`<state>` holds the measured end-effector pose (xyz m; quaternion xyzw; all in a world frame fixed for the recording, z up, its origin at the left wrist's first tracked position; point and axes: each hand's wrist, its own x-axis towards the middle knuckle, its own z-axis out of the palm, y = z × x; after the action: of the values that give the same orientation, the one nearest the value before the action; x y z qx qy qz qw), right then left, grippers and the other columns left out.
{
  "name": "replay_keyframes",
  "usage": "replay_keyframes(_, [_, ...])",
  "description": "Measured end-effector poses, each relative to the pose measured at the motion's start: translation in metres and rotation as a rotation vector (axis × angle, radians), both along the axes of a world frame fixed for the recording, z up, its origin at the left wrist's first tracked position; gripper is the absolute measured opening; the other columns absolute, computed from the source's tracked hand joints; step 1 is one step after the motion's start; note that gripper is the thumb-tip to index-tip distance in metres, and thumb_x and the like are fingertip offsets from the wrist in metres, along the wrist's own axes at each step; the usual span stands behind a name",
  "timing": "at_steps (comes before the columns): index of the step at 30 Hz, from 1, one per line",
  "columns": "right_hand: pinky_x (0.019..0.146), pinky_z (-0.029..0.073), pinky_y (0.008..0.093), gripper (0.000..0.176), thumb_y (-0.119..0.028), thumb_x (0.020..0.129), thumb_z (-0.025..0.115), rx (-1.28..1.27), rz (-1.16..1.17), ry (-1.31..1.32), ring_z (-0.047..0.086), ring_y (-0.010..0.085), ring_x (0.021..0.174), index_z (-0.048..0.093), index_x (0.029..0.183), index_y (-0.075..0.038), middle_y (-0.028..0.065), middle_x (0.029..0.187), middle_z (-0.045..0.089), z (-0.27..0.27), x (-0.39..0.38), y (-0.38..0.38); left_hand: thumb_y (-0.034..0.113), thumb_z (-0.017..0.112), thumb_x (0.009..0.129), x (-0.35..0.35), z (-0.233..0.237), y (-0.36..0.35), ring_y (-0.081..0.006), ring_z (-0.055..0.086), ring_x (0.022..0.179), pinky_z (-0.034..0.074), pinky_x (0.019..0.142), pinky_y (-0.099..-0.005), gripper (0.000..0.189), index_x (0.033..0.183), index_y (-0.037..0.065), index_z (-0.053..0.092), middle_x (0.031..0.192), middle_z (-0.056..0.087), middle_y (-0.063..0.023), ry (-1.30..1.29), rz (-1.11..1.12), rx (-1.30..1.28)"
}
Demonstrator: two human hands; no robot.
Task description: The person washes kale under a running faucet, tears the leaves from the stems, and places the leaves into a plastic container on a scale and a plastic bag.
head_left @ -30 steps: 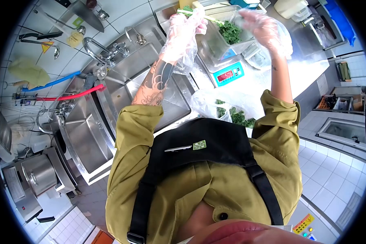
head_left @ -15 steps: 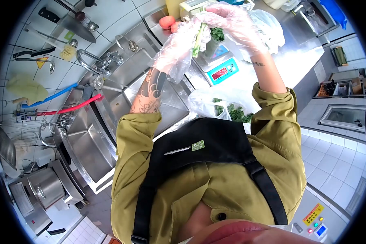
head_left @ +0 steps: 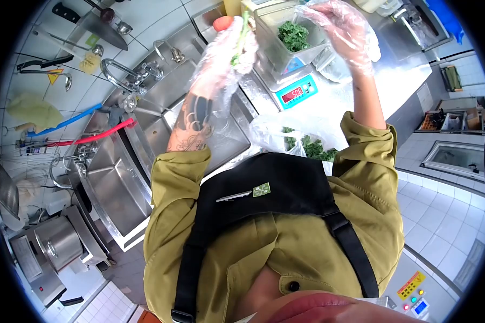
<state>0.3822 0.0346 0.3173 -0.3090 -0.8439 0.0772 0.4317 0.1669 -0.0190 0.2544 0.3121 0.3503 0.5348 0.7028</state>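
Observation:
My left hand [head_left: 231,51], in a clear plastic glove, is closed around a long green kale stem [head_left: 245,32] over the sink's far edge. My gloved right hand [head_left: 342,27] is open at the right side of a clear container [head_left: 261,32], its fingers extended with nothing visible in them. Curly kale leaves [head_left: 293,36] lie inside that container, which rests on a blue digital scale [head_left: 297,92] with lit red digits. Closer to my body, a plastic bag [head_left: 264,132] holds more kale [head_left: 318,148].
Steel sinks [head_left: 156,129] with taps [head_left: 129,81] lie to the left. Knives [head_left: 99,27] and utensils hang on the tiled wall. A red round item [head_left: 222,23] sits behind my left hand. A whitish plastic bag [head_left: 331,64] lies beside the scale.
My hands have separated: the left moved left with the stem, the right moved right. The container and the kale inside now show more fully between them.

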Motion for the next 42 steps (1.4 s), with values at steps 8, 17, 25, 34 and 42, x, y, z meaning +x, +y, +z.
replay_keyframes(8, [0.065,0.050,0.0329,0.022,-0.015,0.086,0.053,-0.839,0.501,0.372,0.062,0.0225,0.071,0.060,0.102,-0.001,0.0131,0.079,0.063,-0.038,0.061,0.049,0.044,0.049,0.092,-0.098,-0.076,-0.088,-0.0086,0.049,0.060,0.040,0.055,-0.0220,0.037,0.093,0.008,0.059,0.072,0.052,-0.0005,1.091,0.460,0.026])
replay_keyframes(17, [0.059,0.048,0.0355,0.010,-0.012,0.082,0.054,0.007,-0.254,-0.278,0.059,0.0245,0.061,0.062,0.086,-0.008,0.0091,0.068,0.059,-0.077,0.067,-0.036,0.038,0.053,0.088,-0.061,-0.146,-0.123,-0.0312,0.058,0.101,0.044,0.089,-0.0381,0.041,0.110,0.004,0.060,0.111,0.060,-0.0171,1.574,0.023,0.273])
replay_keyframes(25, [0.083,0.047,0.0329,0.047,-0.009,0.066,0.075,-0.712,-0.048,-0.913,0.060,0.0271,0.093,0.058,0.109,-0.003,0.0145,0.099,0.062,-0.293,0.119,-0.145,0.025,0.053,0.083,0.097,-0.204,-0.130,-0.0327,0.054,0.098,0.041,0.087,-0.0458,0.031,0.110,0.010,0.059,0.102,0.060,-0.0128,1.347,-0.714,1.032])
replay_keyframes(34, [0.075,0.046,0.0301,0.027,-0.007,0.073,0.071,-1.028,-0.253,-0.460,0.056,0.0161,0.083,0.061,0.098,-0.006,0.0060,0.086,0.061,-0.249,0.131,-0.126,0.017,0.049,0.081,0.080,-0.178,-0.148,-0.0341,0.059,0.085,0.046,0.074,-0.0444,0.023,0.099,0.010,0.063,0.091,0.062,-0.0152,1.434,-0.944,0.822])
replay_keyframes(42, [0.072,0.045,0.0271,0.026,-0.020,0.081,0.067,-1.048,-0.262,-0.140,0.054,0.0137,0.079,0.060,0.099,-0.002,0.0047,0.086,0.060,-0.186,0.150,-0.125,0.021,0.045,0.089,0.073,-0.144,-0.140,-0.0268,0.061,0.096,0.048,0.080,-0.0377,0.028,0.102,0.005,0.064,0.098,0.064,-0.0152,1.319,-0.784,0.325])
